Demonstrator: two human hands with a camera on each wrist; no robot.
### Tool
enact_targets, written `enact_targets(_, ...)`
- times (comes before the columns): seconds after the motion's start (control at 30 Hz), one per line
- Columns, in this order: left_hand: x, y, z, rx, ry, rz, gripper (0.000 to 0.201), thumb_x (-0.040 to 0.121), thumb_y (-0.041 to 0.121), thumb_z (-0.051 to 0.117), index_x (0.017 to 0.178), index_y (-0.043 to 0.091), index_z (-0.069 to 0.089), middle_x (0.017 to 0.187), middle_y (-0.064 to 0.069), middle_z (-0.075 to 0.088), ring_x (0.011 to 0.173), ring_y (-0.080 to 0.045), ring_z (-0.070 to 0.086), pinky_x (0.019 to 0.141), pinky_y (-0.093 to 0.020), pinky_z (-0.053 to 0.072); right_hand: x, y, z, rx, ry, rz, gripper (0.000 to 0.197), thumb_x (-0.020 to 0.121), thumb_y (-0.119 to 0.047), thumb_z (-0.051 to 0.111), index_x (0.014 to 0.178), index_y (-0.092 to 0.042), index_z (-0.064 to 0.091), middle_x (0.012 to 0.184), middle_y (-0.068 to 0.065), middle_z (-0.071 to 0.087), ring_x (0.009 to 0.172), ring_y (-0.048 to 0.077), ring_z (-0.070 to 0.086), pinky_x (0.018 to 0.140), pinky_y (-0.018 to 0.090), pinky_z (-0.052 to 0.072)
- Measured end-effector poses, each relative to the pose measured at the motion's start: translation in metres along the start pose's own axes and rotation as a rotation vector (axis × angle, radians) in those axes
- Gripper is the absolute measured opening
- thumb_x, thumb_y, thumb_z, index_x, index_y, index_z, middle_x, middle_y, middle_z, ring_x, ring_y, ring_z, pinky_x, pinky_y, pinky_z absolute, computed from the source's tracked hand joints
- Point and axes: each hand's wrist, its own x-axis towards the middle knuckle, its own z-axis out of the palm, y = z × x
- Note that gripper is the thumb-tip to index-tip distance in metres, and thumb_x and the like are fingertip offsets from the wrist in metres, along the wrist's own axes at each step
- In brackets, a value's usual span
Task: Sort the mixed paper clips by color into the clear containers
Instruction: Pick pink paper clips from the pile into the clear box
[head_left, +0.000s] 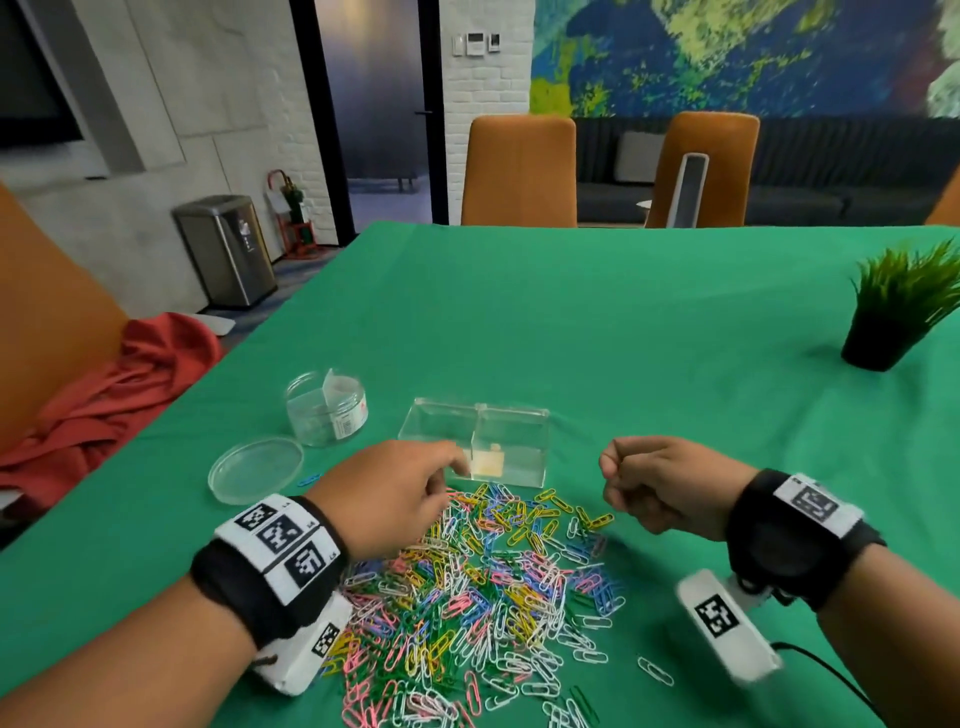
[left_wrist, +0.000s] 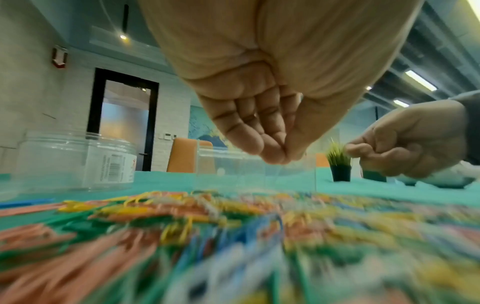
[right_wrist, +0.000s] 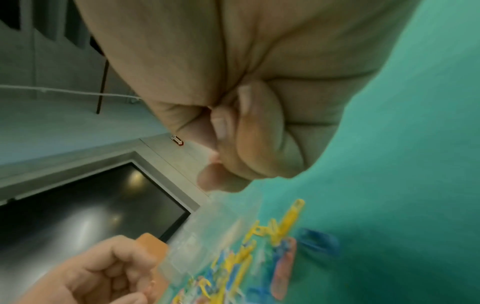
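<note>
A heap of mixed coloured paper clips (head_left: 483, 587) lies on the green tablecloth (head_left: 623, 322) between my arms; it is blurred in the left wrist view (left_wrist: 207, 226). Behind it stands a clear two-part box (head_left: 509, 426), holding only a pale yellowish patch. My left hand (head_left: 460, 462) hovers at the box's front left, fingertips (left_wrist: 270, 156) pressed to the thumb; no clip shows between them. My right hand (head_left: 610, 478) hangs right of the box as a closed fist (right_wrist: 223, 156), nothing visible in it.
A clear round jar (head_left: 327, 410) and its flat lid (head_left: 257, 470) sit left of the box, with one blue clip (head_left: 309, 479) beside the lid. A potted grass plant (head_left: 893, 312) stands far right. A red cloth (head_left: 119, 395) drapes the left chair.
</note>
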Motion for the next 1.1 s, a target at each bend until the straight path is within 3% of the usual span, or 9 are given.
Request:
enact_targets(0.13, 0.034, -0.006, -0.026, -0.018, 0.114, -0.01, 0.016, 0.091, 0.023, 0.065, 0.101, 0.032, 0.074, 0.092, 0.015, 0.073, 0.084, -0.003, 0.065, 0.082, -0.029, 0.055, 0.027, -0.043, 0.01, -0.481, 0.12, -0.105, 0.019, 0.09, -0.004, 0.045, 0.076, -0.012, 0.055, 0.063, 0.005, 0.048, 0.049, 0.015, 0.038, 0.047, 0.021, 0.032)
enact_targets(0.23, 0.068, 0.0, -0.032, -0.041, 0.119, -0.022, 0.015, 0.091, 0.023, 0.066, 0.1, 0.029, 0.076, 0.097, 0.011, 0.075, 0.089, -0.007, 0.067, 0.087, -0.028, 0.054, 0.048, -0.077, 0.029, -0.915, 0.224, -0.217, 0.022, 0.093, -0.013, 0.047, 0.094, -0.001, 0.065, 0.087, 0.016, 0.064, 0.074, 0.021, 0.051, 0.063, 0.027, 0.038)
enact_targets(0.3, 0.086, 0.005, -0.025, -0.051, 0.072, -0.019, 0.015, 0.091, 0.025, 0.068, 0.103, 0.027, 0.077, 0.099, 0.008, 0.075, 0.091, -0.009, 0.068, 0.09, -0.03, 0.054, 0.057, -0.088, 0.042, -0.989, 0.226, -0.239, 0.026, 0.093, -0.012, 0.046, 0.104, -0.001, 0.067, 0.102, 0.017, 0.067, 0.084, 0.023, 0.055, 0.069, 0.025, 0.037)
enact_targets(0.43, 0.099, 0.008, -0.012, 0.023, -0.008, -0.003, 0.025, 0.089, 0.033, 0.071, 0.112, 0.025, 0.075, 0.107, 0.006, 0.075, 0.098, -0.012, 0.067, 0.092, -0.031, 0.052, 0.07, -0.08, 0.056, -1.201, 0.132, -0.201, 0.03, 0.093, -0.008, 0.043, 0.112, -0.003, 0.066, 0.113, 0.015, 0.067, 0.103, 0.031, 0.061, 0.077, 0.028, 0.044)
enact_targets(0.57, 0.086, -0.004, -0.02, 0.063, -0.006, 0.081, 0.046, 0.08, 0.053, 0.076, 0.119, 0.03, 0.069, 0.11, 0.008, 0.065, 0.093, -0.01, 0.063, 0.085, -0.028, 0.049, 0.065, -0.072, 0.042, -1.111, 0.121, -0.312, 0.043, 0.087, -0.002, 0.046, 0.122, -0.025, 0.06, 0.115, -0.006, 0.063, 0.11, 0.018, 0.06, 0.087, 0.022, 0.043)
enact_targets(0.63, 0.076, -0.015, -0.025, 0.127, -0.06, 0.077, 0.044, 0.075, 0.056, 0.078, 0.113, 0.037, 0.068, 0.101, 0.012, 0.057, 0.088, -0.008, 0.06, 0.08, -0.027, 0.048, 0.06, -0.067, 0.032, -1.125, 0.152, -0.364, 0.048, 0.085, -0.005, 0.049, 0.122, -0.034, 0.059, 0.124, -0.003, 0.062, 0.114, 0.02, 0.059, 0.096, 0.033, 0.048)
enact_targets(0.8, 0.07, -0.026, -0.021, 0.272, -0.094, 0.051, 0.005, 0.089, 0.034, 0.069, 0.092, 0.031, 0.069, 0.089, 0.015, 0.065, 0.087, -0.012, 0.063, 0.077, -0.03, 0.053, 0.042, -0.067, 0.006, -1.366, 0.11, -0.383, 0.035, 0.086, -0.013, 0.056, 0.114, -0.032, 0.062, 0.122, -0.007, 0.06, 0.109, 0.021, 0.061, 0.094, 0.036, 0.049)
enact_targets(0.93, 0.077, -0.026, -0.016, 0.201, -0.093, 0.061, 0.002, 0.088, 0.033, 0.07, 0.088, 0.031, 0.069, 0.087, 0.016, 0.066, 0.083, -0.011, 0.062, 0.078, -0.035, 0.054, 0.037, -0.078, -0.012, -1.556, 0.056, -0.209, 0.032, 0.081, -0.017, 0.049, 0.106, -0.033, 0.062, 0.104, -0.012, 0.067, 0.097, 0.019, 0.065, 0.087, 0.037, 0.053)
enact_targets(1.1, 0.089, -0.034, -0.014, 0.172, -0.111, 0.075, 0.005, 0.085, 0.034, 0.071, 0.089, 0.031, 0.069, 0.085, 0.016, 0.067, 0.082, -0.01, 0.063, 0.077, -0.033, 0.053, 0.053, -0.069, 0.004, -1.694, -0.062, -0.238, 0.018, 0.08, -0.031, 0.048, 0.097, -0.038, 0.052, 0.092, -0.01, 0.065, 0.082, 0.024, 0.064, 0.072, 0.037, 0.056)
